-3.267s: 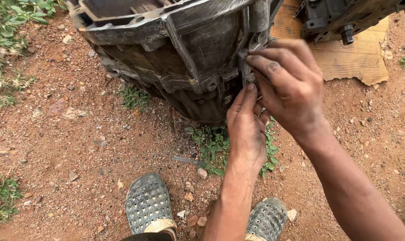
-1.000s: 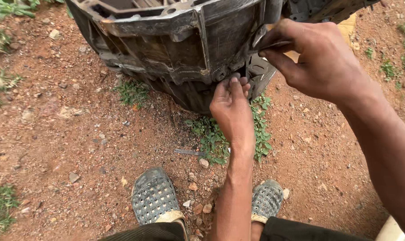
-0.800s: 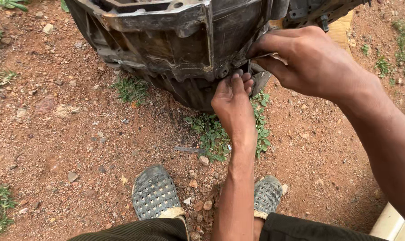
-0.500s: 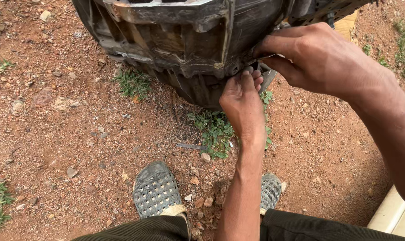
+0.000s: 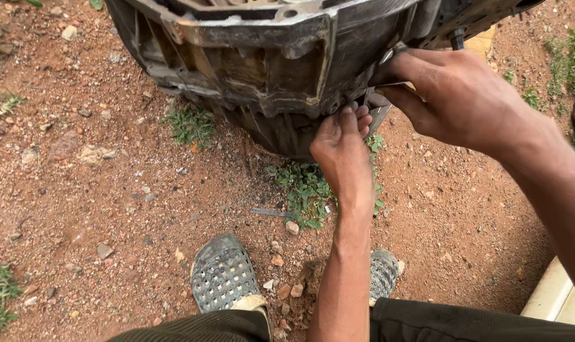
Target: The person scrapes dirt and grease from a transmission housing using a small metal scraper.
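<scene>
A large, greasy dark metal housing (image 5: 262,69) stands on red dirt at the top of the view. My left hand (image 5: 341,149) reaches up from between my feet. Its fingertips are bunched against the housing's lower rim, and what they pinch is hidden. My right hand (image 5: 458,95) comes in from the right and grips a flat metal tool (image 5: 380,118) pressed against the housing's right edge, just above my left fingers.
My two perforated sandals (image 5: 223,273) (image 5: 383,272) stand on stony ground. Weeds (image 5: 306,190) grow under the housing, with a thin metal strip (image 5: 268,213) beside them. Another dark metal part (image 5: 484,16) lies at the top right. A pale slab edge (image 5: 556,297) is at the bottom right.
The view has drifted right and closer to the housing. Both hands stay at the same spot on the lower rim, my right hand turning slightly on the tool.
</scene>
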